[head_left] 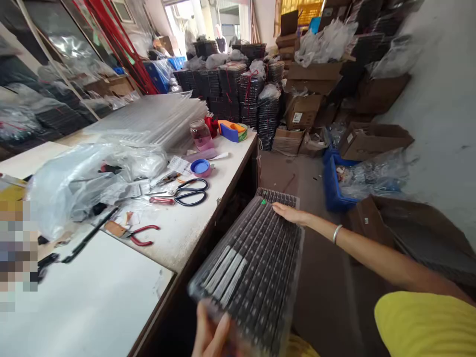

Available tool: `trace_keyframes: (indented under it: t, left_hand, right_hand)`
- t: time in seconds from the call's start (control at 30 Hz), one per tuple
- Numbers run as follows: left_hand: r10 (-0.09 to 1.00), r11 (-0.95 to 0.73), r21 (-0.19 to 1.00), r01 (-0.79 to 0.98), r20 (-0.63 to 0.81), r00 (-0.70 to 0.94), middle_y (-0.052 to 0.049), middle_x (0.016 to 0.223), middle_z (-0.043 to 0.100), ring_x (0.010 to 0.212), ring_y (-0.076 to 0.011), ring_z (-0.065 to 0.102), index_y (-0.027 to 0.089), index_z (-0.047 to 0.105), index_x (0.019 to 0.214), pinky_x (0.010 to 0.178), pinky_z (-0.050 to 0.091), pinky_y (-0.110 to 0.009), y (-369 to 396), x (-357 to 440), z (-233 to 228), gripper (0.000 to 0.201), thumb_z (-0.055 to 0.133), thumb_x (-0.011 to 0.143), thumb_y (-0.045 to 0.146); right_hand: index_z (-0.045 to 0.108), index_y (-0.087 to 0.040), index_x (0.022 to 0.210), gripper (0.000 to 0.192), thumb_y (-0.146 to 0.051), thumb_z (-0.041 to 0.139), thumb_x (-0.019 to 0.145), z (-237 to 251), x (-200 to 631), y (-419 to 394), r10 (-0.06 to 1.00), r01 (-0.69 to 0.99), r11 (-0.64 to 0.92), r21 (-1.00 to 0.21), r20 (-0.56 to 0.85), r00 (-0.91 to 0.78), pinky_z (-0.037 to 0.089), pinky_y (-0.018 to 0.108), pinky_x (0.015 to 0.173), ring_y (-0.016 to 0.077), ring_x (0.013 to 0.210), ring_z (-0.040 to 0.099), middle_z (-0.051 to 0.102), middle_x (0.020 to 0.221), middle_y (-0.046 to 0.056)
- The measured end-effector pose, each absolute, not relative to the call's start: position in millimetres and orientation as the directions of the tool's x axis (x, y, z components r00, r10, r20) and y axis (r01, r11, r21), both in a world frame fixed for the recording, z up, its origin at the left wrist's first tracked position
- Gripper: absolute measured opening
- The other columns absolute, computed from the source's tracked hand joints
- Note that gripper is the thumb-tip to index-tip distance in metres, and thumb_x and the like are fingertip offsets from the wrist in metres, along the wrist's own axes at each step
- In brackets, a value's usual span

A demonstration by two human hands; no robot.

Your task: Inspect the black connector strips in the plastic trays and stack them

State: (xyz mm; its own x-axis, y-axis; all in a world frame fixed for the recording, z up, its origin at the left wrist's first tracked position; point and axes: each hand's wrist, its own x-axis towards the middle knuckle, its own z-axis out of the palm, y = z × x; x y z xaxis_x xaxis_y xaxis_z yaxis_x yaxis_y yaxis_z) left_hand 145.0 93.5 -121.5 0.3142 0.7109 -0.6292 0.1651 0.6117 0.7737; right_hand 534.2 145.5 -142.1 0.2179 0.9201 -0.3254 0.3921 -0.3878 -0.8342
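One flat stack of dark ribbed trays wrapped in clear plastic film (256, 263) hangs beside the white worktable (111, 292), off its right edge, held between two hands. The left hand (211, 334), cut off by the bottom edge, clasps the near corner with fingers curled on the film. The right hand (292, 214), a silver bangle on its wrist, lies flat along the far edge, fingers stretched out. On the table lie one pair of black-handled scissors (186, 193), two red-handled pliers (139, 235) and one blue round lid (201, 167). A paper slip there carries print too small to read.
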Motion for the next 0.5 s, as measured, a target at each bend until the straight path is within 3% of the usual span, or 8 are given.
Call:
trace_keyframes:
  t: [0.1, 0.23, 0.4, 0.5]
  left_hand:
    - [0.653, 0.711, 0.703, 0.021, -0.671, 0.351, 0.005, 0.06, 0.058, 0.05, -0.0198, 0.064, 0.031, 0.032, 0.118, 0.047, 0.052, -0.03, 96, 220, -160, 0.077, 0.072, 0.06, 0.064]
    - [0.634, 0.734, 0.679, -0.017, -0.677, 0.374, 0.003, 0.066, 0.06, 0.053, -0.0182, 0.066, 0.025, 0.035, 0.103, 0.055, 0.057, -0.033, 117, 286, -204, 0.071, 0.073, 0.059, 0.065]
    - [0.607, 0.755, 0.653, 0.069, -0.734, 0.306, 0.003, 0.058, 0.056, 0.045, -0.0201, 0.064, 0.019, 0.04, 0.1, 0.045, 0.054, -0.03, 134, 302, -230, 0.063, 0.076, 0.063, 0.055]
    - [0.597, 0.764, 0.635, 0.115, -0.763, 0.247, 0.004, 0.058, 0.056, 0.045, -0.0193, 0.064, 0.018, 0.038, 0.111, 0.046, 0.055, -0.03, 147, 291, -231, 0.066, 0.075, 0.067, 0.05]
  right_hand:
    - [0.056, -0.017, 0.119, 0.035, -0.037, 0.055, 0.091, -140, 584, 173, 0.898, 0.556, -0.439, -0.705, -0.328, 0.294, 0.05, 0.042, 0.086, 0.0197, 0.102, 0.058, 0.057, 0.12, 0.009]
    - [0.056, -0.017, 0.119, 0.035, -0.037, 0.055, 0.091, -155, 615, 212, 0.865, 0.694, -0.502, -0.516, -0.298, 0.404, 0.051, 0.042, 0.086, 0.0197, 0.102, 0.058, 0.057, 0.12, 0.009]
    - [0.053, -0.017, 0.123, 0.039, -0.037, 0.055, 0.09, -197, 615, 226, 0.813, 0.748, -0.583, -0.319, -0.216, 0.541, 0.048, 0.046, 0.09, 0.0227, 0.109, 0.056, 0.054, 0.126, 0.01]
    - [0.052, -0.018, 0.125, 0.041, -0.038, 0.055, 0.09, -213, 627, 218, 0.788, 0.745, -0.616, -0.257, -0.204, 0.581, 0.046, 0.048, 0.093, 0.0238, 0.112, 0.054, 0.052, 0.129, 0.01]
